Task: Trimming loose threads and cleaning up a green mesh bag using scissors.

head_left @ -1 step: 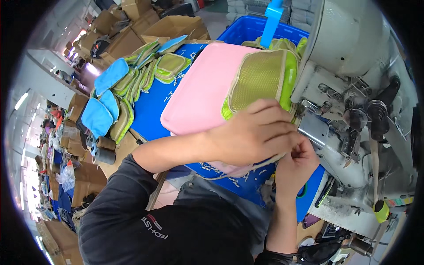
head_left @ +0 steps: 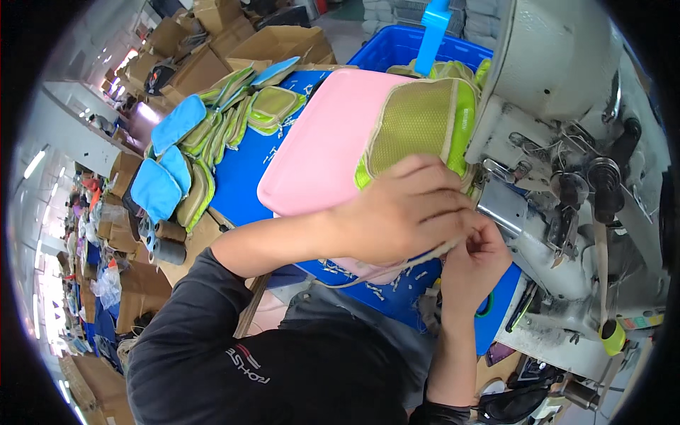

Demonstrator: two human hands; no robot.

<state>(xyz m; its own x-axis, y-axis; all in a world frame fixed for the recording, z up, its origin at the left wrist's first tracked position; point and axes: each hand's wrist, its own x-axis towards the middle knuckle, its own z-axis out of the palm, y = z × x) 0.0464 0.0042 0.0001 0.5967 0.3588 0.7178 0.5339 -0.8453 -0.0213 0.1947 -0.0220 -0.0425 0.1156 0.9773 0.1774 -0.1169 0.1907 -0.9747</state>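
Observation:
My left hand reaches across from the left, its fingers curled down beside the near edge of a green mesh pouch. A narrow beige binding tape runs beneath this hand to where both hands' fingertips meet. My right hand, coming up from below, pinches at that spot, close to the sewing machine's arm. Both hands are closed on the tape, though its end is hidden by the fingers. The pouch, with a bright green side band, lies on a smooth pink board.
A sewing machine stands at the right. Piled at the left on the blue tabletop are several green and blue pouch pieces; thread spools stand nearby. Behind are a blue crate and cardboard boxes.
The pouch's green side band has turned up slightly and shows more. More of the tape shows under my left hand. A metal lever on the machine has come into sight. Both hands have barely moved.

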